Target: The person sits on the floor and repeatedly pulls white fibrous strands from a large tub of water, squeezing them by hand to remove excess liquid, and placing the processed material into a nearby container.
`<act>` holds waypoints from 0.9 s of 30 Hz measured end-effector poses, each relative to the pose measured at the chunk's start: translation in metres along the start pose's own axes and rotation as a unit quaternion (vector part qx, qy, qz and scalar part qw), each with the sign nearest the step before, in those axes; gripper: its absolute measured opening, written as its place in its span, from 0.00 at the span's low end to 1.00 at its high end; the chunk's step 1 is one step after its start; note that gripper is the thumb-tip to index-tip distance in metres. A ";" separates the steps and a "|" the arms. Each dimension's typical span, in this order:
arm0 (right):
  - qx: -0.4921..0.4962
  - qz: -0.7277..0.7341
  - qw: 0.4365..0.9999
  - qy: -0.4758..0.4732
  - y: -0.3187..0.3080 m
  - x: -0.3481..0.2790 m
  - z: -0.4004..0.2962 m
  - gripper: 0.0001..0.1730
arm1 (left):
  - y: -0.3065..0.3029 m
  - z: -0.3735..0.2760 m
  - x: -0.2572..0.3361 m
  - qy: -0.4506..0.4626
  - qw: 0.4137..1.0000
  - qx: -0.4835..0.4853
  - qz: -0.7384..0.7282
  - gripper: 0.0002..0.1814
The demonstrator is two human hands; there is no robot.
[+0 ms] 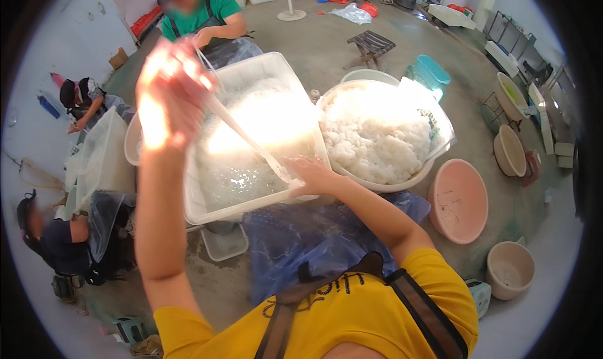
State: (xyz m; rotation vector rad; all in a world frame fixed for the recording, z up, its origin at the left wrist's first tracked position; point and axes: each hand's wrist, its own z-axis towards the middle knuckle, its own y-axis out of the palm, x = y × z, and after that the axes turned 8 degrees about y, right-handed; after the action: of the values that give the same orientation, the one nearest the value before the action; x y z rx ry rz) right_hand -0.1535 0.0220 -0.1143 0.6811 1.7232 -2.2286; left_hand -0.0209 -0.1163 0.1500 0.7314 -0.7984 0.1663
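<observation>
A long, wet, whitish strand (247, 140), possibly natural casing, runs taut on a slant between my two hands. Raised high over the tub's left side, my left hand (172, 88) grips its upper end and is blurred and glaring with light. My right hand (311, 174), low at the tub's near right corner, has its fingers around the lower end. Beneath is a white rectangular plastic tub (212, 216) with water and pale material in it. Right of it, a round basin (377, 187) bears a heap of whitish, soft, clumped material (377, 142).
Across the tub sits a person in green (224, 10); two others work at left beside a large plastic bin (106, 156). A pink basin (459, 201) leans at right. A folding stool (371, 43) and teal container (428, 72) stand beyond. A blue plastic apron (320, 236) covers my lap.
</observation>
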 end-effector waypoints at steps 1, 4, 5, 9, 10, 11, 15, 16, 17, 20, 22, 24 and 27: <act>0.068 0.067 0.995 -0.024 0.000 -0.010 0.004 0.25 | -0.018 -0.012 -0.014 -0.067 0.994 -0.084 -0.007 0.18; 0.101 0.518 0.849 -0.009 -0.029 -0.045 0.020 0.29 | -0.016 -0.049 -0.058 -0.208 0.965 0.017 -0.157 0.18; 0.076 0.681 0.728 0.007 -0.043 -0.060 0.024 0.31 | -0.016 -0.054 -0.067 -0.247 0.948 -0.009 -0.203 0.17; -0.074 0.451 0.888 0.058 -0.046 -0.080 -0.003 0.13 | -0.034 -0.066 -0.082 -0.206 0.938 0.016 -0.279 0.13; 0.076 0.411 0.908 -0.039 -0.041 -0.094 -0.011 0.07 | -0.043 -0.069 -0.086 -0.176 0.942 0.023 -0.285 0.13; 0.165 0.388 0.904 -0.069 -0.051 -0.099 -0.008 0.06 | -0.046 -0.073 -0.094 -0.147 0.949 0.041 -0.276 0.12; 0.328 0.254 0.908 -0.054 -0.073 -0.089 0.007 0.03 | -0.042 -0.110 -0.131 -0.073 0.978 0.145 -0.128 0.08; 0.351 0.167 0.920 -0.054 -0.068 -0.072 0.005 0.02 | -0.022 -0.121 -0.135 -0.028 0.980 0.199 0.015 0.09; 0.369 0.077 0.924 -0.058 -0.065 -0.056 0.003 0.02 | -0.011 -0.134 -0.137 0.020 0.955 0.251 0.157 0.10; 0.367 -0.050 0.927 -0.057 -0.060 -0.054 -0.014 0.07 | -0.032 -0.195 -0.165 -0.214 0.941 0.262 -0.028 0.13; 0.365 -0.042 0.930 -0.028 -0.051 -0.059 -0.022 0.10 | -0.013 -0.206 -0.167 -0.365 0.881 0.203 -0.223 0.13; 0.386 0.014 0.922 -0.037 -0.047 -0.065 -0.023 0.09 | -0.003 -0.184 -0.167 -0.298 0.876 0.245 -0.289 0.13; 0.269 0.439 0.843 0.153 -0.063 -0.085 -0.031 0.08 | -0.013 -0.181 -0.159 -0.295 0.884 0.151 -0.329 0.11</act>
State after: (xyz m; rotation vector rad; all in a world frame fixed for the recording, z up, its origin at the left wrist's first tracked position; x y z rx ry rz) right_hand -0.1028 0.0617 -0.0253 1.6198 0.5573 -1.9090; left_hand -0.0195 0.0129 -0.0539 1.3461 -1.0622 -0.5906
